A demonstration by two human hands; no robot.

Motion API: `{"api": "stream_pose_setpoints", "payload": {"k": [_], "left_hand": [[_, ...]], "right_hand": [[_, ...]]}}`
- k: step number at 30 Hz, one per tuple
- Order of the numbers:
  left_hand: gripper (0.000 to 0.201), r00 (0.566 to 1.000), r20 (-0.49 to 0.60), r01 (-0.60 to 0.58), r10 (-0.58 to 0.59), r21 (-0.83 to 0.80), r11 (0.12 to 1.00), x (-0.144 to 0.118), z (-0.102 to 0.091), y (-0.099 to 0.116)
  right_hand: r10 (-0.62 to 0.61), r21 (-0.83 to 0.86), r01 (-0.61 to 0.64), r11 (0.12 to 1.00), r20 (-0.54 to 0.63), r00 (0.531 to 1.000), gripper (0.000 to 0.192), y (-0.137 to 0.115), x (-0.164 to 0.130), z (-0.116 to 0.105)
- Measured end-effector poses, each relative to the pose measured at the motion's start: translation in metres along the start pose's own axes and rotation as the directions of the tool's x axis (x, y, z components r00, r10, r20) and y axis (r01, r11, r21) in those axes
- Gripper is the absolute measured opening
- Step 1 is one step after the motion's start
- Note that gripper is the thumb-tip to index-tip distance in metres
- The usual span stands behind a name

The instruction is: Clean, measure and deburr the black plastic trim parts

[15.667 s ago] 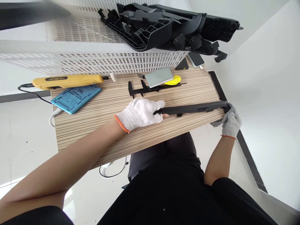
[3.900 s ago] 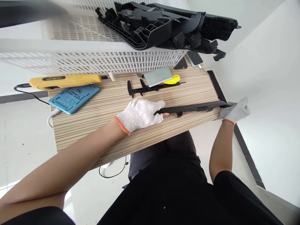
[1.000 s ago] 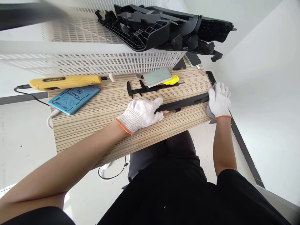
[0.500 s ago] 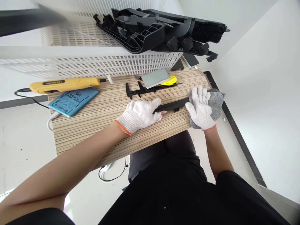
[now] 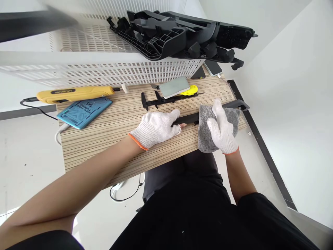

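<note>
Two gloved hands work at the near side of one table (image 5: 117, 121). The right hand (image 5: 221, 130) lies on a single grey cloth (image 5: 205, 133), thumb and forefinger spread apart on top; whether the rest of its grip closes on the cloth cannot be told. One lower corner of the cloth reaches past the near edge. The left hand (image 5: 159, 126) has its grip clamped on the left end of one black plastic strip (image 5: 188, 119), a bare fingertip showing beneath. The strip runs along the table, under the cloth, and its hooked right end juts beyond the right edge.

Farther back are one blue phone-like item (image 5: 84, 113), one yellow rotary tool (image 5: 75, 93), and one black caliper (image 5: 153, 103) beside one yellow-handled tool (image 5: 191, 90) partly under one pale slab (image 5: 174, 87). Two dark-faced phones (image 5: 212, 67) sit near the far right corner, one with a white plug. Farthest, one white basket (image 5: 104, 57) bears a pile of black parts (image 5: 169, 45), too tangled to count.
</note>
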State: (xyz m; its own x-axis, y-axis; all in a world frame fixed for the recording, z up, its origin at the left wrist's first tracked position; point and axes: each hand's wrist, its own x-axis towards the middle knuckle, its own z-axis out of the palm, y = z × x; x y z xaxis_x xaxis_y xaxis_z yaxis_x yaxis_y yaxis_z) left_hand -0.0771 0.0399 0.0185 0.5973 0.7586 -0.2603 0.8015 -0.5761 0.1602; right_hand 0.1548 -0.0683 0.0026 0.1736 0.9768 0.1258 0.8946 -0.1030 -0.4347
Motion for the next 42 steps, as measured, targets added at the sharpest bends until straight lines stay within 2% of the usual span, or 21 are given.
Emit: {"api": "stream_pose_setpoints", "payload": {"k": [4,6,10,12,18,23,26,32,34,37,42], "left_hand": [[0.06,1.0,0.012,-0.005,0.005,-0.013,1.0,0.0,-0.001,0.0],[0.06,1.0,0.005,0.002,-0.002,-0.022,1.0,0.0,-0.001,0.0],[0.061,1.0,-0.011,-0.023,0.023,-0.032,0.999,0.0,0.001,-0.001],[0.06,0.999,-0.02,-0.034,0.033,-0.026,0.999,0.0,0.002,-0.002],[0.058,0.998,-0.045,-0.051,0.05,-0.024,0.998,0.0,0.007,-0.002],[0.057,0.998,-0.037,-0.047,0.045,-0.051,0.998,0.0,0.007,-0.002],[0.057,0.999,-0.03,-0.043,0.042,-0.039,0.998,0.0,0.005,-0.002],[0.057,0.999,-0.019,-0.033,0.033,-0.005,0.999,0.0,0.002,-0.002],[0.057,0.999,-0.015,-0.034,0.034,-0.001,0.999,0.0,0.002,-0.002],[0.057,0.999,-0.015,-0.04,0.04,-0.003,0.999,0.001,0.002,-0.002],[0.055,0.999,-0.026,-0.022,0.022,0.0,1.0,0.001,0.003,0.0]], "right_hand": [[0.078,0.072,-0.062,0.995,-0.246,0.966,0.069,-0.001,-0.007,0.011],[0.081,0.016,-0.08,0.997,-0.297,0.952,0.067,-0.004,-0.011,0.017],[0.022,-0.141,-0.059,0.988,-0.246,0.969,0.065,-0.012,-0.014,0.022],[0.034,-0.186,-0.075,0.98,-0.218,0.975,0.068,-0.011,-0.011,0.023],[0.086,-0.3,-0.159,0.94,-0.243,0.966,0.082,0.011,0.01,0.029],[0.113,-0.27,-0.188,0.944,-0.27,0.956,0.086,0.013,0.02,0.028],[0.103,-0.258,-0.175,0.95,-0.271,0.957,0.086,0.001,0.019,0.027],[0.015,-0.245,-0.063,0.968,-0.195,0.981,0.088,-0.031,0.007,0.025],[0.022,-0.242,-0.069,0.968,-0.19,0.982,0.089,-0.035,0.004,0.023],[0.069,-0.258,-0.123,0.958,-0.21,0.975,0.093,-0.032,0.007,0.02],[0.089,-0.318,-0.169,0.933,-0.253,0.963,0.096,-0.011,0.021,0.025]]}}
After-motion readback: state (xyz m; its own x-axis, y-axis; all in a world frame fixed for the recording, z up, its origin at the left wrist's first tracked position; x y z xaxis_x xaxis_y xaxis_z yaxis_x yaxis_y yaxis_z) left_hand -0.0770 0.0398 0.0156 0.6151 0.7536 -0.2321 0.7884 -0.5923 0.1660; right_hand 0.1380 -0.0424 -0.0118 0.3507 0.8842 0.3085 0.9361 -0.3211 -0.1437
